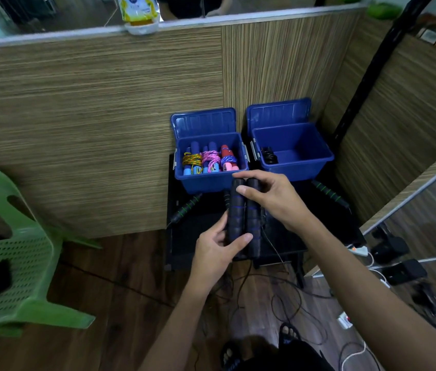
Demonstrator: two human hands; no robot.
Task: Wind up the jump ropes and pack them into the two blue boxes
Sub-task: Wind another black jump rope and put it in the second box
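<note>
Both hands hold one pair of black foam handles (243, 218) side by side: the left hand (216, 250) grips their near end, the right hand (270, 199) pinches the far end, thin black cord (273, 247) trailing to the wooden floor (109, 303). At 12 o'clock two blue boxes sit open on a black stand (198, 236): the left box (206, 180) holds three wound coloured ropes (208, 159), the right box (297, 164) one black coil (269, 156). Two green-ringed handles (187, 207) lie at 10 and 2 o'clock.
</note>
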